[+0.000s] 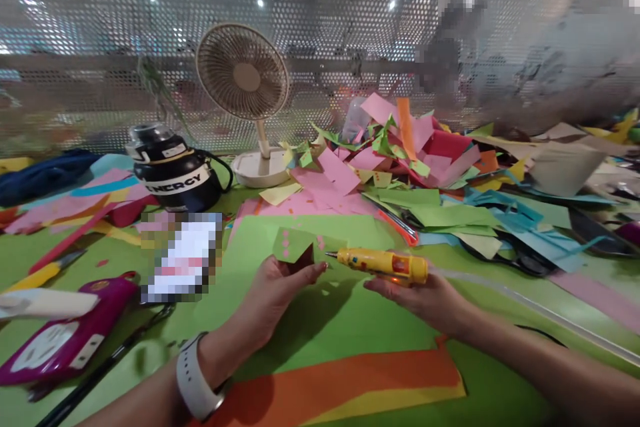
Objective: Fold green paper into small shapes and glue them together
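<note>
A small folded green paper piece [290,244] with pink dots is pinched in my left hand [280,287], which wears a pale watch. My right hand [420,297] is closed around a yellow glue gun [383,265]. Its nozzle points left, close to the right side of the folded piece; whether they touch is hard to tell. Beneath both hands lies a large green sheet [320,327]. Orange paper [350,383] with a yellow edge lies nearest to me.
A white fan [245,77] and a black bottle [177,173] stand behind. Paper scraps [340,173] are heaped at the back right, with scissors [530,257] and an orange cutter [400,227]. A purple device [75,327] lies left.
</note>
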A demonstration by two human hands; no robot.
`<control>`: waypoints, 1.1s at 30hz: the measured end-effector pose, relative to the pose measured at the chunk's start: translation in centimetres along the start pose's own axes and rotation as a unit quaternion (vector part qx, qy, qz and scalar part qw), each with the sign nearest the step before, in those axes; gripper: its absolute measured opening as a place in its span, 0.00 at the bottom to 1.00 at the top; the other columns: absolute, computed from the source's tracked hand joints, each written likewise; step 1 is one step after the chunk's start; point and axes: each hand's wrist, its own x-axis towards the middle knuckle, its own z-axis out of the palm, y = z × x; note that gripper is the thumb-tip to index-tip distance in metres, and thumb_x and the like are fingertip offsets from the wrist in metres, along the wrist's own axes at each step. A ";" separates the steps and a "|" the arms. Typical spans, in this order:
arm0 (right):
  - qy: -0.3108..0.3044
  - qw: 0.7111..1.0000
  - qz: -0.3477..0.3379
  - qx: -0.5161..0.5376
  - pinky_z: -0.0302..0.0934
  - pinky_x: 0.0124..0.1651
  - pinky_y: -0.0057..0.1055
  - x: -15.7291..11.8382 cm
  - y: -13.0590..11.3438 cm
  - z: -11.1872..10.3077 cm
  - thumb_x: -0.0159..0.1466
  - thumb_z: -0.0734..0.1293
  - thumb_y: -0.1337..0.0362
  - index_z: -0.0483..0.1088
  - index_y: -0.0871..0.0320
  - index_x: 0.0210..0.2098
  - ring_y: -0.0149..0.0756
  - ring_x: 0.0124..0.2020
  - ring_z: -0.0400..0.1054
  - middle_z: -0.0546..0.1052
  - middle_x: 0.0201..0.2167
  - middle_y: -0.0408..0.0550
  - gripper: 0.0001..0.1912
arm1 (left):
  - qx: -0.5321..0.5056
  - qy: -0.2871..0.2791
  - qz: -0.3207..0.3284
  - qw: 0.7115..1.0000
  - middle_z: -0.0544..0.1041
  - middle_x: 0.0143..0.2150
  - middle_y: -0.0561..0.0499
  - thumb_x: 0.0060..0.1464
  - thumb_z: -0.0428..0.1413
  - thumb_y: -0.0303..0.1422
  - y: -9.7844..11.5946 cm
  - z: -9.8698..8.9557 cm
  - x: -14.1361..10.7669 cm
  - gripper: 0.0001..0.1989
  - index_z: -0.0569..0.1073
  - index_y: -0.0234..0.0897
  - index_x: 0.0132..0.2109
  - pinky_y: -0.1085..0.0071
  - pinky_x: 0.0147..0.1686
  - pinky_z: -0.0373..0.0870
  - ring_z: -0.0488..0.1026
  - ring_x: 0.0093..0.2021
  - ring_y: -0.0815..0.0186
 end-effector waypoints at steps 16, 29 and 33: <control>-0.016 0.997 0.027 0.072 0.67 0.26 0.26 -0.1 -0.8 0.1 0.54 0.73 0.56 0.77 0.53 0.36 0.29 0.23 0.68 0.79 0.28 0.41 0.12 | 0.009 0.018 -0.010 1.000 0.79 0.29 0.50 0.40 0.68 0.34 0.2 0.2 -0.3 0.11 0.79 0.39 0.33 0.71 0.30 0.68 0.73 0.30 0.64; 0.013 0.998 0.053 -0.044 0.72 0.30 0.32 -0.4 -0.2 -0.2 0.52 0.71 0.47 0.76 0.55 0.32 0.36 0.26 0.72 0.79 0.26 0.45 0.19 | -0.006 -0.001 0.010 1.000 0.73 0.23 0.56 0.42 0.67 0.32 0.2 0.1 -0.2 0.09 0.75 0.35 0.31 0.75 0.25 0.62 0.65 0.22 0.73; 0.019 0.997 0.046 -0.061 0.72 0.28 0.32 -0.3 -0.5 -0.3 0.51 0.71 0.46 0.76 0.55 0.33 0.37 0.26 0.72 0.79 0.26 0.46 0.20 | -0.017 -0.008 0.019 1.000 0.72 0.21 0.57 0.42 0.66 0.31 0.6 0.3 -0.3 0.08 0.74 0.35 0.27 0.76 0.25 0.61 0.63 0.22 0.74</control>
